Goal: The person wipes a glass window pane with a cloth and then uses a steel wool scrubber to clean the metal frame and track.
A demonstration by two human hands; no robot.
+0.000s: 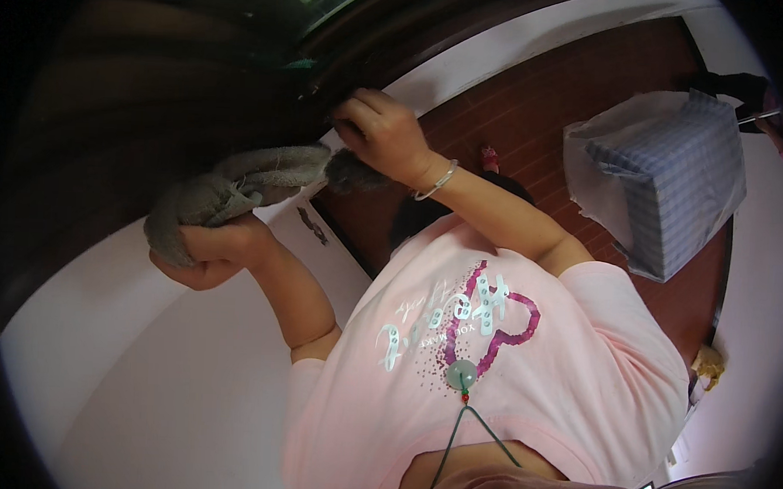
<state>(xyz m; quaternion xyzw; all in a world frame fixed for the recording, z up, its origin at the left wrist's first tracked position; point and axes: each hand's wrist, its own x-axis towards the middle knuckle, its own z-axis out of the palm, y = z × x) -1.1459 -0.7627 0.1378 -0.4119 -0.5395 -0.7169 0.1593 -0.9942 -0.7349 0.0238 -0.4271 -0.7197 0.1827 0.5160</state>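
My left hand [217, 250] is closed around a grey, towel-like cloth [257, 173] with frayed edges. The cloth is bunched, and its far end reaches toward my right wrist. My right hand [383, 133], with a silver bangle [437, 181] on the wrist, is up against a dark, glossy surface [175, 91], perhaps wooden furniture. Its fingers are curled, and their tips are lost in shadow, so whether they pinch anything is unclear. Small pale specks show on the surface beside them. Below this hand is a dark fuzzy thing [355, 172] that I cannot identify.
A box-shaped thing under blue checked fabric and clear plastic [670, 171] stands to the right on the reddish-brown floor [542, 100]. White wall [163, 365] lies on the left. Near my feet shows a bit of pink footwear [490, 158]. A yellowish object [708, 366] is at the right.
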